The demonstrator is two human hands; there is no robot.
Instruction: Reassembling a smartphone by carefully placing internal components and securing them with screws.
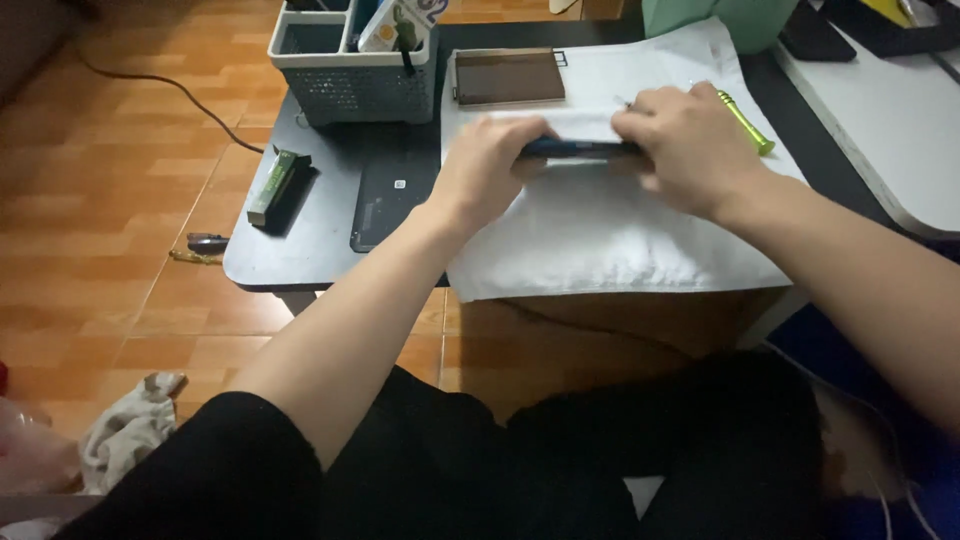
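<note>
lap: person seated, black clothing fills the 6 o'clock edge; both bare forearms reach up toward 12.
floor: orange-brown wood-look tiles (120, 200); crumpled pale rag (130, 430) at 8 o'clock; dark cable (160, 82) runs across the tiles at 10 o'clock; small dark tool (207, 242) on the floor just off the table's left edge.
surface: low dark table (320, 235), rounded corner; white cloth (600, 235) covers its right part and hangs over the near edge.
left hand (487, 170): fingers curled and pressed together, gripping the left end of the dark slim device (580, 149).
right hand (690, 145): fingers curled, clamped over the device's right end; fingertips hidden, can't tell if a thin tool is pinched.
device: held edge-on between both hands, just above the cloth at frame centre; most of it hidden by the hands.
near left: dark flat panel (385, 205) lies on the table at 9 o'clock of the left hand, touching the cloth edge; green stick-shaped box (275, 185) further out at 9, well apart.
right: green-yellow screwdriver handle (745, 122) on the cloth at 3 o'clock, partly behind the right hand.
far: brown rectangular plate (508, 77) on the cloth at 12 o'clock.
container: grey perforated caddy (350, 85) at 11 o'clock, divided compartments; one holds a white card pack (395, 25), others look dark, contents unclear.
far right: teal object (715, 20) at 1 o'clock; white tabletop (890, 130) at 2 o'clock.
</note>
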